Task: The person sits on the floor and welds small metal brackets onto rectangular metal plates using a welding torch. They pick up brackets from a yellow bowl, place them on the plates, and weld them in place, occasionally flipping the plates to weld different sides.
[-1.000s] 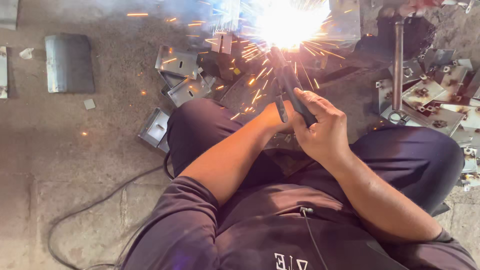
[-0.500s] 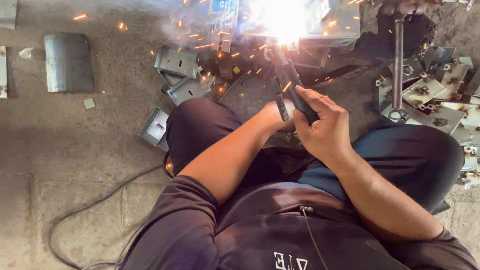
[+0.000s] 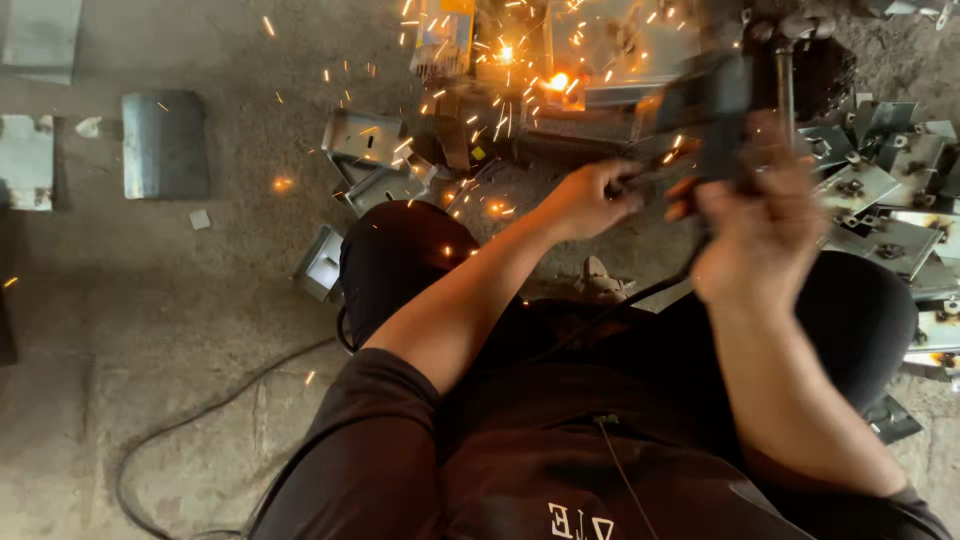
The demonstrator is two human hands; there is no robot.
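My left hand (image 3: 590,200) is closed around the thin dark end of a welding holder (image 3: 712,105), just in front of my knees. My right hand (image 3: 760,230) is raised and motion-blurred, and grips the same holder's thick black body. A black cable (image 3: 640,295) drops from the holder across my lap. Beyond the hands, a small orange glow (image 3: 558,80) sits on a metal workpiece (image 3: 610,95) on the floor. Sparks scatter left and down from it.
Several grey metal brackets (image 3: 880,190) are piled at the right. More bent metal pieces (image 3: 365,150) lie by my left knee. A curved steel plate (image 3: 165,145) rests on the concrete floor at the left, and a cable (image 3: 200,425) loops at the lower left.
The blinding white arc has shrunk to a small orange glow. My hands, joined low on the holder before, have parted, and the right hand has swung up and right with it.
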